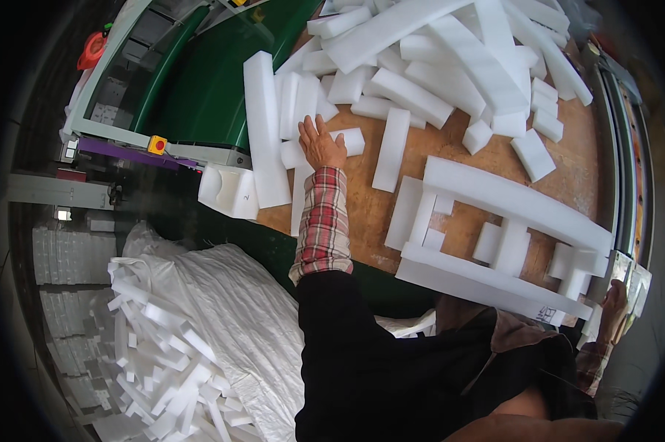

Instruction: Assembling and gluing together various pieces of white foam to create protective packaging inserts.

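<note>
My left hand (322, 144) is stretched out over the wooden table, fingers apart. It rests on or just above a short white foam block (354, 141), and I cannot tell whether it presses down. Upright foam pieces (289, 107) stand just beyond the fingertips, and a long foam bar (265, 132) leans to their left. At the far right, my right hand (613, 309) is beside a shiny metal plate (628, 283); its fingers are mostly hidden. Between the hands, close to my body, lies a ladder-like foam frame (511, 199) with small blocks inside it.
Loose foam pieces (435, 81) are heaped across the back of the brown table (568, 162). A green conveyor belt (200, 88) with a red-and-yellow button box (156, 144) stands at the left. Below it, a white woven sack (229, 295) holds foam scraps (174, 361). Metal rails (627, 147) border the right.
</note>
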A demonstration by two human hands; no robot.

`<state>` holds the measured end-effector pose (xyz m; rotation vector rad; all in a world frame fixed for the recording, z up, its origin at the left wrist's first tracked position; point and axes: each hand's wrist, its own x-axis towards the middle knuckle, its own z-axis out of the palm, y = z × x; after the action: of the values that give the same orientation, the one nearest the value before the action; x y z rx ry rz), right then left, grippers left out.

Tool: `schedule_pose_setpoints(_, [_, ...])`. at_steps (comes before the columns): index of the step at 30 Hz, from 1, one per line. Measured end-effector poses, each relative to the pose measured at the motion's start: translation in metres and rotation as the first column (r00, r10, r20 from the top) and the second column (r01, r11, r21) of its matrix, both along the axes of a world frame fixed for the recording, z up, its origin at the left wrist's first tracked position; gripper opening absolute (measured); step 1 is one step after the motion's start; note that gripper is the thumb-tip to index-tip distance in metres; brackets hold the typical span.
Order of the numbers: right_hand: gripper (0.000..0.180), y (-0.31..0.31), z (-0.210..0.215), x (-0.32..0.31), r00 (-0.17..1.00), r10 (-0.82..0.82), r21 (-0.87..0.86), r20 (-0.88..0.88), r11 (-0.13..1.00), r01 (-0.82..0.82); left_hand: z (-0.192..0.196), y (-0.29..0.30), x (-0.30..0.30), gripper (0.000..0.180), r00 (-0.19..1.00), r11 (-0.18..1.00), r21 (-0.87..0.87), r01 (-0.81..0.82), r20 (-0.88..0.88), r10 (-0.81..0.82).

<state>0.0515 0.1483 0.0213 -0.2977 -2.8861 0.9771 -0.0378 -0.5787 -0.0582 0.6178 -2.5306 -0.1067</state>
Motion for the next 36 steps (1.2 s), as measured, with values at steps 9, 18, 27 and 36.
schedule_pose_setpoints(9, [0.014, -0.005, 0.002, 0.030, 0.997, -0.062, 0.213, -0.055, 0.974, 0.073, -0.008, -0.028, -0.098, 0.045, 0.929, 0.775, 0.512, -0.369, 0.214, 0.301])
schedule_pose_setpoints(18, [0.012, -0.011, 0.004, 0.028, 0.997, -0.071, 0.270, 0.044, 0.961, 0.057, -0.033, -0.017, -0.128, 0.046, 0.980, 0.979, 0.132, -0.154, 0.146, 0.135])
schedule_pose_setpoints(27, [0.011, -0.026, -0.011, -0.003, 0.994, 0.099, 0.188, 0.038, 0.977, -0.104, -0.016, -0.016, -0.166, 0.036, 0.860, -0.250, 0.910, 0.330, -0.180, 0.478])
schedule_pose_setpoints(36, [0.012, 0.011, 0.007, 0.030, 0.997, -0.078, 0.096, 0.026, 0.993, 0.075, 0.111, 0.024, -0.065, 0.053, 0.955, 0.806, 0.574, -0.145, -0.132, 0.266])
